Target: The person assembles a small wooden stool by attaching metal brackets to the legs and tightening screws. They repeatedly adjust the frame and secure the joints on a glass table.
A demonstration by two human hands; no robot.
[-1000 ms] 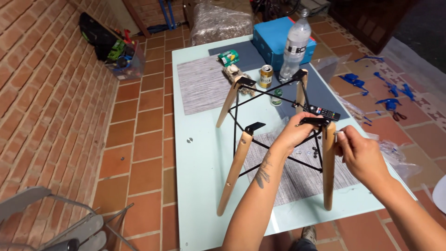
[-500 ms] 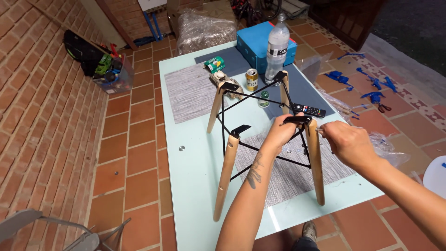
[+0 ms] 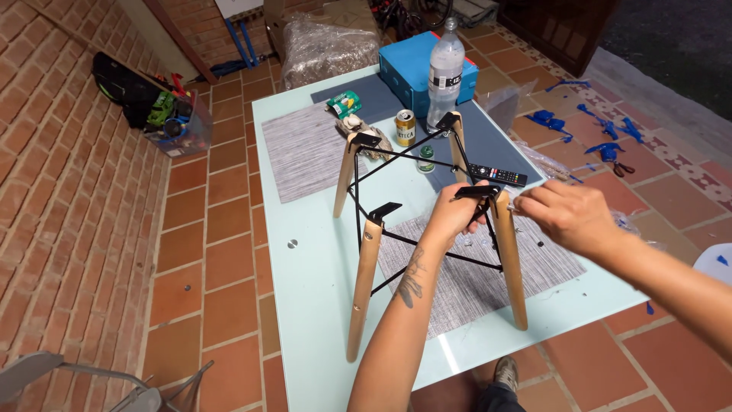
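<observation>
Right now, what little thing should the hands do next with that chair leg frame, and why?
Probably bring the right hand the last bit over to the black bracket on top of the wooden leg. The left hand already grips that bracket, and the right hand's pinched fingers sit just beside it, seemingly holding something too small to make out.

Chair-leg frame (image 3: 427, 229) stands mid-surface; four wooden legs and black cross-wires block straight passage through centre. Far end crowded: bottle (image 3: 445, 72), blue box (image 3: 422, 70), can (image 3: 405, 127), remote (image 3: 496, 174) close together, narrow gaps only. Left strip of glass surface (image 3: 313, 259) open beside frame; grey placemat (image 3: 305, 149) lies flat, no obstruction.
</observation>
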